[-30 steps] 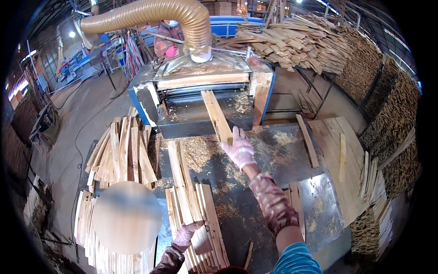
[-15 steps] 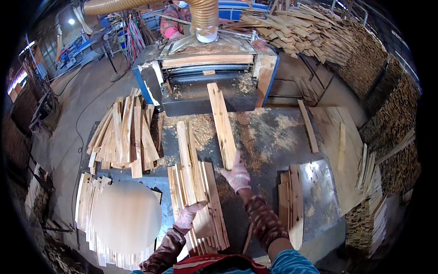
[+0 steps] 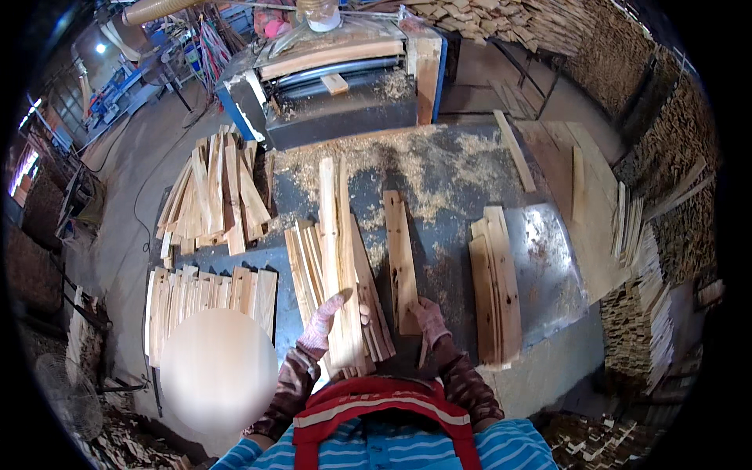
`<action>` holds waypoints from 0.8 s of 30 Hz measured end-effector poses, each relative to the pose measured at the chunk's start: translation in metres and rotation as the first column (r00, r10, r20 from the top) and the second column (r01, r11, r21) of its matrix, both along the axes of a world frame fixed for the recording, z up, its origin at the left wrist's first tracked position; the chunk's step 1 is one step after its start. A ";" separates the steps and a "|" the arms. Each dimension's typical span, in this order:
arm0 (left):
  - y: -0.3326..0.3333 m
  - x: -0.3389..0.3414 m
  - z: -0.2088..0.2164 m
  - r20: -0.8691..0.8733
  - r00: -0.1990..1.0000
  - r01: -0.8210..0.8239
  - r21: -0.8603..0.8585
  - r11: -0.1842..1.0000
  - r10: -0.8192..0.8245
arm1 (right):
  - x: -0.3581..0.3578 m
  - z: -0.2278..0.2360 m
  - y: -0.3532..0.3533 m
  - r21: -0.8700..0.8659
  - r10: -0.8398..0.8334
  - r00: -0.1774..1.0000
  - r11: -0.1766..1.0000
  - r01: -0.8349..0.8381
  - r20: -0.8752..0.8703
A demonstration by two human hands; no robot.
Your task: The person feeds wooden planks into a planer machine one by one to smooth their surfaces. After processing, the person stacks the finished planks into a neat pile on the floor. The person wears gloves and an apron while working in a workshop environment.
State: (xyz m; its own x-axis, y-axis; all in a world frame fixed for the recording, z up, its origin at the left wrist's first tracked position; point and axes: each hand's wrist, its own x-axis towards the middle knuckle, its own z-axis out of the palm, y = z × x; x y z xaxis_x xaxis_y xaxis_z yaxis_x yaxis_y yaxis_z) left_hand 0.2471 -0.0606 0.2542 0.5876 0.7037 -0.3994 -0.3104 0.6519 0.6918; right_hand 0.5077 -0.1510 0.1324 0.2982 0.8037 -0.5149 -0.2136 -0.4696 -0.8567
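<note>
My left hand (image 3: 317, 325), gloved, is closed around the near end of a long pale board (image 3: 337, 235). That board lies lengthwise over a small stack of boards (image 3: 368, 290) on the dark table directly before me. To its right, my gloved right hand (image 3: 429, 319) grips the near end of a browner, knotty board (image 3: 402, 262), which points away from me above the tabletop. Whether its far end touches the table I cannot tell. Further right lies a pile of several boards (image 3: 495, 290).
Ahead stands a planer-like machine (image 3: 337, 117) with rollers; a short board end (image 3: 335, 84) sticks out of it. Sawdust and shavings (image 3: 368, 160) cover the far table. At left are a loose heap of boards (image 3: 211, 192) and a neater row (image 3: 204, 290). A person (image 3: 274, 19) is beyond the machine.
My right hand has drawn its board back from the machine's bed toward me. The view has tilted down. The board end in the machine shows a little more. My left hand still grips its board.
</note>
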 end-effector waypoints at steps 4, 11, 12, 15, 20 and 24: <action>-0.018 0.007 0.016 0.149 0.985 0.099 -0.090 0.991 -0.084 | -0.006 0.020 -0.024 0.082 0.005 0.925 0.996 0.029 -0.380; -0.044 0.009 -0.017 0.280 0.953 0.185 -0.226 0.956 -0.118 | -0.022 0.070 -0.058 0.088 -0.105 0.774 0.975 0.203 -0.625; -0.045 0.004 -0.036 0.344 0.930 0.233 -0.288 0.929 -0.127 | -0.025 0.076 -0.063 0.086 -0.100 0.762 0.976 0.199 -0.639; -0.063 0.003 -0.053 0.501 0.864 0.282 -0.553 0.784 0.042 | -0.033 0.071 -0.075 0.095 -0.104 0.733 0.970 0.226 -0.672; -0.080 0.003 -0.053 0.206 0.975 0.148 -0.299 0.943 -0.087 | -0.041 0.068 -0.080 0.072 -0.135 0.773 0.971 0.227 -0.620; -0.079 0.005 -0.044 0.001 0.997 0.072 -0.218 0.973 -0.074 | -0.038 0.044 -0.080 0.128 -0.071 0.730 0.969 0.213 -0.680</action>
